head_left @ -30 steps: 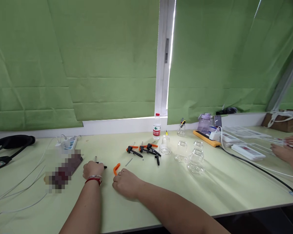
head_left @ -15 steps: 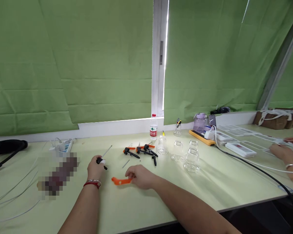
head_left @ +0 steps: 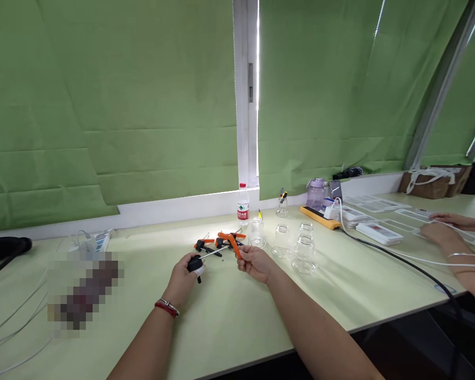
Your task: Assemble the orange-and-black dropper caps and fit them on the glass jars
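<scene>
My left hand [head_left: 182, 279] is closed on a black plastic piece [head_left: 195, 263] that carries a thin metal rod and a white part. The rod points to the right, toward the orange part. Between the fingertips of my right hand [head_left: 257, 263] is a bent orange plastic lever [head_left: 230, 240], held above the table by its lower end. The rod's tip seems to be close to the lever, but I cannot tell whether they touch. Just behind the hands lie several black-and-orange pieces with rods [head_left: 203, 245], partly covered by the lever and my right hand.
Several clear glass jars [head_left: 304, 258] stand to the right of my right hand. Behind are a water bottle [head_left: 243, 206] and an orange-black power strip [head_left: 320, 217] with cables. At the far right, another person's hands [head_left: 439, 232] work over white frames. A pixelated object [head_left: 89, 290] lies left.
My right hand has lifted the orange lever off the table, up and to the right. My left hand has moved right with the black piece. The view has shifted slightly.
</scene>
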Motion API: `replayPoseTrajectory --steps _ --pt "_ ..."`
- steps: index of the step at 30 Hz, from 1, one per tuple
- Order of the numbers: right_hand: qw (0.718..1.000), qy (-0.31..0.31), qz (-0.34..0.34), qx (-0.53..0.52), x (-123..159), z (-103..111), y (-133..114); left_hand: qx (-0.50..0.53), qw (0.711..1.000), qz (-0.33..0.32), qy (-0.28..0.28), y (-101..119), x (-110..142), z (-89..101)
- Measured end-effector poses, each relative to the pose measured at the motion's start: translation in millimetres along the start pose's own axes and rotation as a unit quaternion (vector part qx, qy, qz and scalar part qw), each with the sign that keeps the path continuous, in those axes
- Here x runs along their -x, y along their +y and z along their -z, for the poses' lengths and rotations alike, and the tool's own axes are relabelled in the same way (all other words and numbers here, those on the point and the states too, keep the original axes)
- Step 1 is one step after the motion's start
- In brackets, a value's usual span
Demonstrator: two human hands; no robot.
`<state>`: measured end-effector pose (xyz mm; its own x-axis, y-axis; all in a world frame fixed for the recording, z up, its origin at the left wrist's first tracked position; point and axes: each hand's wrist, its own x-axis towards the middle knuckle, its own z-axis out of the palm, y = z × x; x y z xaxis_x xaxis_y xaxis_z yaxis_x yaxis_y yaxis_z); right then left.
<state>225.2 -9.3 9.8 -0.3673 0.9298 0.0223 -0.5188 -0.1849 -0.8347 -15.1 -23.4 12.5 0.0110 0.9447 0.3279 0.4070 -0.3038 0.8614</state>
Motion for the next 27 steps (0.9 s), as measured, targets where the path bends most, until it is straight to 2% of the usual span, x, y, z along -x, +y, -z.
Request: replayPoseTrajectory --steps 6,12,19,27 --pt "0.998 -0.052 -0.037 0.027 1 2 2 0.068 0.997 -0.008 -0.030 -2 0 -4.7" --pt "0.994 -0.086 -0.047 0.041 1 7 5 0.178 0.983 0.027 -0.034 1 0 -6.0" --pt "0.993 -0.099 -0.043 0.053 2 6 6 0.193 0.980 0.043 -0.028 6 4 -5.8" --pt "0.990 -0.093 -0.082 0.075 2 2 14 0.198 0.977 0.035 -0.069 18 11 -10.7"
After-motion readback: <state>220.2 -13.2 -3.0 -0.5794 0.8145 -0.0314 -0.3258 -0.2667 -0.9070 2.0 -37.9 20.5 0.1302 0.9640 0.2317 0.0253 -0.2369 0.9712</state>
